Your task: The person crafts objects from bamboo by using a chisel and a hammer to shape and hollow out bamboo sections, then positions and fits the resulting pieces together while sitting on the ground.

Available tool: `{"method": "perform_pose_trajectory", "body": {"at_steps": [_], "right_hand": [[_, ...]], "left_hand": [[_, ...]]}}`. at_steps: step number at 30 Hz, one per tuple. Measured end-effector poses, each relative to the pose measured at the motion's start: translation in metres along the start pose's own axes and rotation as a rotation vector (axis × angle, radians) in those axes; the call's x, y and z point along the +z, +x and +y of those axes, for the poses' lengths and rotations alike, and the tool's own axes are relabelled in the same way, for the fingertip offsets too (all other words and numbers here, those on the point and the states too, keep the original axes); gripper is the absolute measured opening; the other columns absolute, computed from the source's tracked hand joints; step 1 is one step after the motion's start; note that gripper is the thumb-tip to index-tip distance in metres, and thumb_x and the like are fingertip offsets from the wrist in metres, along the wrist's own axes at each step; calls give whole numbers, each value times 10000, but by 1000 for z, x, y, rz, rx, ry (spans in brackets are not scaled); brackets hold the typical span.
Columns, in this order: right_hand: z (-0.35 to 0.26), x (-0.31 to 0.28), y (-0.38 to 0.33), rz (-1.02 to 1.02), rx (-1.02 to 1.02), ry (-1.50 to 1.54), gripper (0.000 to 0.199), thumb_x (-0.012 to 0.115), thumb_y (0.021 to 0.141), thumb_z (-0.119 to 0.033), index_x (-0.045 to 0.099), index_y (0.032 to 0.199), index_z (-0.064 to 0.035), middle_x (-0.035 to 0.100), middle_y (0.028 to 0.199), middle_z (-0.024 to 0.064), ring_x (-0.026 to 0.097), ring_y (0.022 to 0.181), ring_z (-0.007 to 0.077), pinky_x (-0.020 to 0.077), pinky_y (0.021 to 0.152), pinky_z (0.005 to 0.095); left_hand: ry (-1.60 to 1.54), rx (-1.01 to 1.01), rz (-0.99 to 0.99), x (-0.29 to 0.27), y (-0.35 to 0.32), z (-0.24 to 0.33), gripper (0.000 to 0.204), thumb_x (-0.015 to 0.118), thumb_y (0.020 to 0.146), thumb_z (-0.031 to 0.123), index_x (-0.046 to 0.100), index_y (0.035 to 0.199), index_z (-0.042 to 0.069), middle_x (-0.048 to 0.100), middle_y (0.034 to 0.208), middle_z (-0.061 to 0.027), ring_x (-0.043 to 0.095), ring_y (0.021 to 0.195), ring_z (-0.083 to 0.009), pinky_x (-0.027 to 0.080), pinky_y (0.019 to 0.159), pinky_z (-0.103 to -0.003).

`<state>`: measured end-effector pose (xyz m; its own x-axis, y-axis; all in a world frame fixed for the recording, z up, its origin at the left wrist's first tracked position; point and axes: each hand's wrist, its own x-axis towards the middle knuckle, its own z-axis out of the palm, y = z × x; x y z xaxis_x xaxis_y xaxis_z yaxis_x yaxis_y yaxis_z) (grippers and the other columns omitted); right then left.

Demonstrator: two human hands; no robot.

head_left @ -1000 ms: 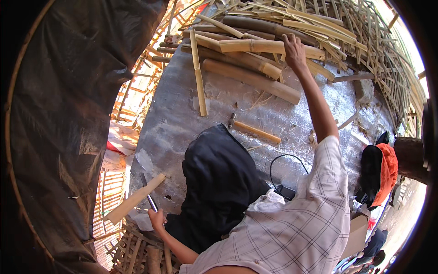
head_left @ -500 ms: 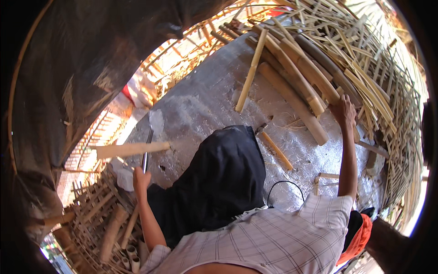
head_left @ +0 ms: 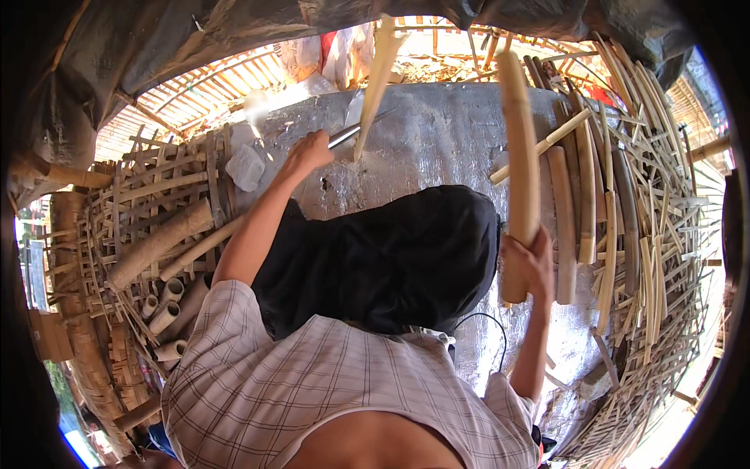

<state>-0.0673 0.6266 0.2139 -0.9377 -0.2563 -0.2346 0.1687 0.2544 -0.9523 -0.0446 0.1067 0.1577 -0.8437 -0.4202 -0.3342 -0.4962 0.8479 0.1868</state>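
Around one bamboo length (head_left: 522, 172) — right hand (head_left: 530, 262) curls.

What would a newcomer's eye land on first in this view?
Probably the thick bamboo in the right hand, right of centre. Next, perhaps the knife in the left hand, above and left of centre, and the black cloth over the lap. Split strips crowd the right side.
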Motion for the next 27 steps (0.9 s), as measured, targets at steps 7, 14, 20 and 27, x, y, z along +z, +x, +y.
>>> {"method": "perform_pose_trajectory", "body": {"at_steps": [7, 14, 20, 27], "right_hand": [[-27, 163, 15, -164, -308, -488, 513, 859, 789, -211, 503, 1054, 45, 692, 859, 308, 724, 848, 467, 569, 733, 492], [-88, 186, 16, -95, -402, -530, 511, 845, 789, -226, 495, 1049, 41, 684, 864, 307, 690, 847, 512, 555, 739, 521], [-106, 239, -16, 146, -443, -219, 517, 828, 811, -211, 470, 1075, 51, 698, 886, 322, 708, 839, 515, 567, 693, 513], [-85, 223, 2, -324, -228, -599, 558, 850, 743, -228, 493, 1047, 75, 693, 907, 335, 706, 877, 510, 567, 735, 513]], "left_hand": [[-63, -30, 41, 1, -12, -43, 395, 657, 833, 197, 659, 1145, -45, 678, 1185, -336, 683, 1101, -481, 543, 954, -524], [-54, -13, 121, 16, -8, -89, 381, 687, 816, 200, 677, 1115, -36, 703, 1159, -314, 684, 1104, -490, 548, 968, -537], [-94, -100, 93, 30, -15, -109, 430, 708, 814, 187, 653, 1191, -11, 693, 1217, -296, 678, 1126, -486, 544, 979, -543], [-32, -42, 87, 15, -26, -104, 367, 703, 819, 175, 685, 1139, -2, 703, 1198, -286, 683, 1131, -459, 547, 976, -535]]}}
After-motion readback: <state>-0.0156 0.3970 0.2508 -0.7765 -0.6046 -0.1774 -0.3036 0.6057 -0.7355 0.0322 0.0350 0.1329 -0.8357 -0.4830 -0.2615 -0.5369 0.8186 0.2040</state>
